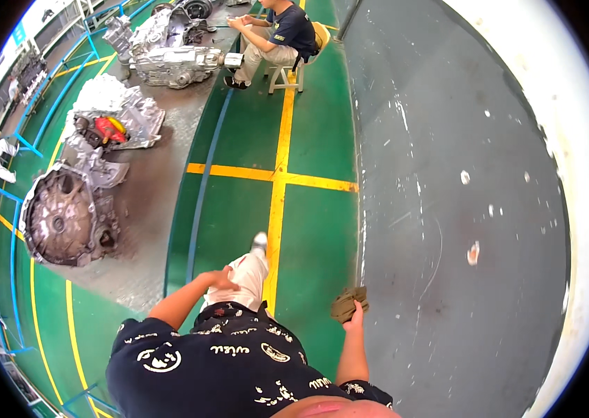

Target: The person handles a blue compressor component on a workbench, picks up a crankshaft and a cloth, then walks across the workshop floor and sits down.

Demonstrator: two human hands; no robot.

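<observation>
A vehicle repair workshop — gearbox housings (64,216) and engine parts (169,49) on a green floor (239,209) with yellow lines (277,177).

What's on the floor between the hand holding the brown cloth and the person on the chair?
In the head view, only green floor crossed by yellow lines lies between the right hand, holding the cloth, and the seated person.

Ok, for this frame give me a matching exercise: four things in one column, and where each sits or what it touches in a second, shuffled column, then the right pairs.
Things:
1. right hand
2. left hand
3. seated person
4. round gearbox housing

Places or states:
A. on a stool at the top of the view, by the yellow line
B. rests on the wearer's own thigh
C. lies on the grey mat at the left, beside other machine parts
D. holds a folded brownish cloth, near the grey floor strip

Pairs: 1-D, 2-B, 3-A, 4-C
</observation>
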